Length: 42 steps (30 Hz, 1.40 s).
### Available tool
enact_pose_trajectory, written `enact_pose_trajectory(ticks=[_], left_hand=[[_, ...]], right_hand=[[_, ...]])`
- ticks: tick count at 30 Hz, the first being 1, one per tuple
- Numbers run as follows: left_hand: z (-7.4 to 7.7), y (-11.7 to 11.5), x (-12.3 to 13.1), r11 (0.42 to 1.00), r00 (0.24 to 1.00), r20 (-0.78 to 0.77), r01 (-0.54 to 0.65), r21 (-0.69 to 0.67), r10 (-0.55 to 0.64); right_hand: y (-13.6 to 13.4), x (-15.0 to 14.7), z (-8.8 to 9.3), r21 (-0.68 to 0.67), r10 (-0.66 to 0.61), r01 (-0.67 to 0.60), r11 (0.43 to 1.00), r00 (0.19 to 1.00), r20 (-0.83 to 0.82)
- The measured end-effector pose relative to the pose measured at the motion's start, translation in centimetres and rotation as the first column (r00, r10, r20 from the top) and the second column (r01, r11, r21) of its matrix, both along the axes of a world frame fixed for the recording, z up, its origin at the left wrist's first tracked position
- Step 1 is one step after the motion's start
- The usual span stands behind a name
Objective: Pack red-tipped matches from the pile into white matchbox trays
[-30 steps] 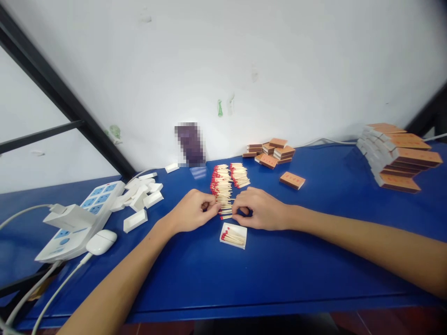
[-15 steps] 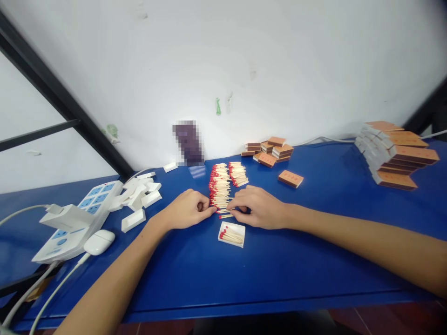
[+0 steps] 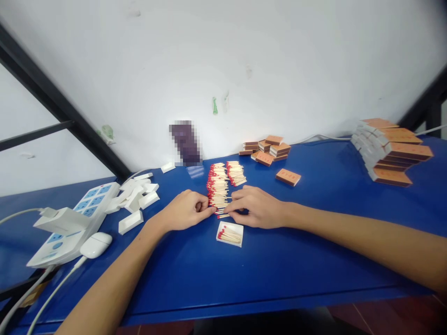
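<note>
A long pile of red-tipped matches [image 3: 217,186] lies mid-table on the blue table [image 3: 279,260], with a smaller pile [image 3: 236,173] beside it. My left hand [image 3: 185,211] and my right hand [image 3: 256,207] meet at the near end of the pile, fingers curled and pinching a few matches [image 3: 222,214] between them. Just in front of them sits a white matchbox tray [image 3: 230,234], partly filled with matches.
Empty white trays [image 3: 136,197] are heaped at the left, beside a white power strip [image 3: 75,216] with a plugged adapter, cables and a white earbud case [image 3: 95,244]. Orange matchbox sleeves [image 3: 268,150] lie behind, one alone [image 3: 288,177], and a tall stack [image 3: 391,151] at the right.
Both hands stay pinched at the near end of the match pile with only small finger shifts. The camera view has drifted slightly.
</note>
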<state>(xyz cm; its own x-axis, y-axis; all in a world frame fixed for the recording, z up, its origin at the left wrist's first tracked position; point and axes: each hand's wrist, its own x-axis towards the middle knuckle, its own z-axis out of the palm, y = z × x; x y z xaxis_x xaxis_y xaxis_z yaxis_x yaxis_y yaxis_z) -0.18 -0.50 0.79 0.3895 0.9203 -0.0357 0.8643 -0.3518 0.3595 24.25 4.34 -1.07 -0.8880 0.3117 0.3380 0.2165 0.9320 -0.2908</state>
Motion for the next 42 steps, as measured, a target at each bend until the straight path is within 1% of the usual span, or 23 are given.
enact_pose_trajectory(ticks=[6,13,20,28,33,42], left_hand=[[0.06,-0.03,-0.03,1.0,1.0,0.008,0.007,-0.006,-0.007],[0.02,0.1,0.07,1.0,0.999,-0.037,0.008,0.018,-0.007],[0.25,-0.09,0.23,0.999,0.999,-0.046,0.016,0.032,-0.015],[0.64,-0.31,0.27,0.999,0.998,-0.038,0.048,0.005,-0.048],[0.72,-0.38,0.38,0.999,0.998,-0.045,0.036,0.01,-0.036],[0.64,-0.28,0.41,0.999,0.998,-0.058,0.038,0.019,-0.037]], right_hand=[[0.05,0.03,0.02,-0.001,0.001,-0.001,1.0,1.0,0.003],[0.04,-0.1,0.06,-0.007,0.01,-0.01,1.0,1.0,-0.006],[0.07,-0.05,0.01,-0.015,0.025,-0.025,1.0,1.0,-0.013],[-0.01,-0.01,-0.05,-0.018,0.027,-0.028,0.999,0.999,-0.045],[-0.03,-0.06,0.05,-0.024,0.013,-0.015,1.0,0.998,-0.054],[0.22,-0.11,-0.32,-0.052,0.016,-0.019,0.998,0.998,-0.055]])
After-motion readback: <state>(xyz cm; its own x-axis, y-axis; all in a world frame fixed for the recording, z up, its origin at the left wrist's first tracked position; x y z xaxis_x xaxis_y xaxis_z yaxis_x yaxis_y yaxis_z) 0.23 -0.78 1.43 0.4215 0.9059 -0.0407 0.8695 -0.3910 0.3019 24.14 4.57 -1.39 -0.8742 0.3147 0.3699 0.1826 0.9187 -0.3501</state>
